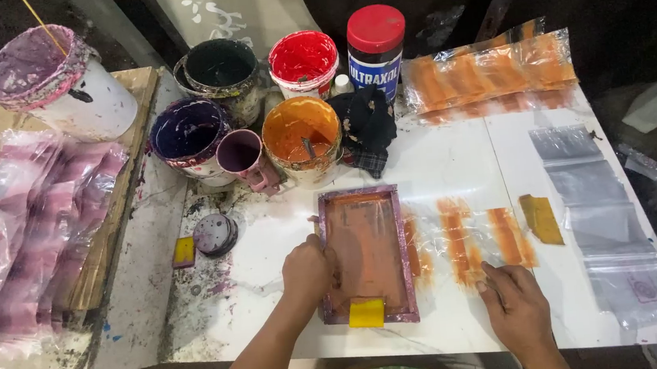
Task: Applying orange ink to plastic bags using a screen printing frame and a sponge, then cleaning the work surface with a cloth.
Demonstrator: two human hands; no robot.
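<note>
A small screen-printing frame (365,256) with a purple-stained rim and orange-inked mesh lies flat on the white table (451,159). My left hand (308,270) grips its left edge. A yellow squeegee (367,313) rests inside the frame at its near end. My right hand (514,305) presses down on clear plastic bags with orange printed stripes (469,236), just right of the frame, fingers flat and spread.
Paint pots stand at the back: orange (301,136), red (303,60), purple (188,137), dark (222,68), a red-lidded jar (376,40), a black rag (367,127). Printed orange bags (491,70) lie far right, blank bags (604,217) at right, purple-printed bags (35,223) left.
</note>
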